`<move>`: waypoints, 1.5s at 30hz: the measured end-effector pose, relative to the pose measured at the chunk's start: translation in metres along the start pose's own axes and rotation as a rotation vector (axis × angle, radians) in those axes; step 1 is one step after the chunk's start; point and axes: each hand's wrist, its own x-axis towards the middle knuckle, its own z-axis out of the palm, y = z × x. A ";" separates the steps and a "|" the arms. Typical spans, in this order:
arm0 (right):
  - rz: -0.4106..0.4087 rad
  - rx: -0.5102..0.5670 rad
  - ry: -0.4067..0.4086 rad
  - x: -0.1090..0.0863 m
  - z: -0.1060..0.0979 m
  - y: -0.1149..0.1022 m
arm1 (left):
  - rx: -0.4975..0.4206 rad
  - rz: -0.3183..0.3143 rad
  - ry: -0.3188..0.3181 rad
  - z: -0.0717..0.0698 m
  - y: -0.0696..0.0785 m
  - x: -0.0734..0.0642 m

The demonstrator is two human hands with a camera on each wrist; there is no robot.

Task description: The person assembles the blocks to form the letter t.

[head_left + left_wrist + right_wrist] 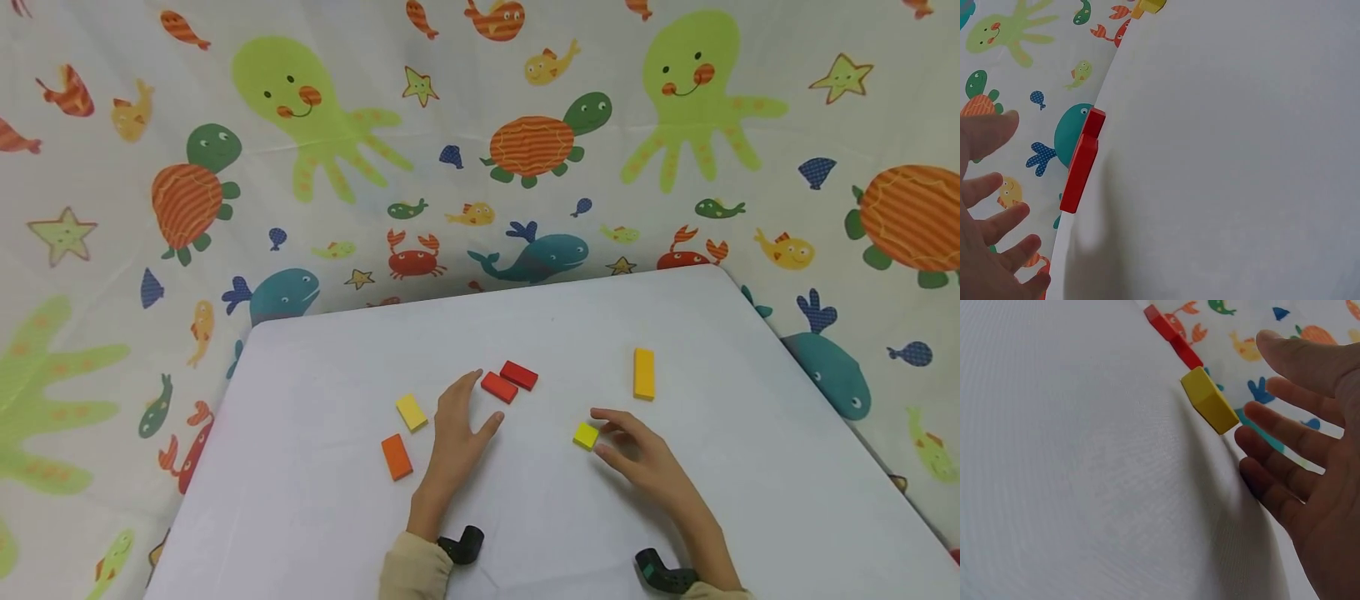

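Bright yellow block [586, 436] sits right of center, lower half of the head frame, just off the tips of the right hand [641, 457], to their left. Right hand is clearly the nearer one; thumb and fingers apart, nothing held. Can't call contact. Block's long axis is hard to read there: top looks near square. Left hand [456, 432] is also spread and holding nothing, with the lower red block [499, 387] and upper red block [519, 375] just beyond its fingertips, toward upper right. Both reds run upper left to lower right.

Right wrist view adds what head doesn't: all five digits splayed, plus two faces of the yellow block, stretched upper left to lower right. Only head shows the amber block [643, 374] at right.
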 end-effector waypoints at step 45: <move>0.030 -0.002 0.422 0.051 -0.014 0.008 | -0.044 -0.109 0.068 0.032 -0.011 0.037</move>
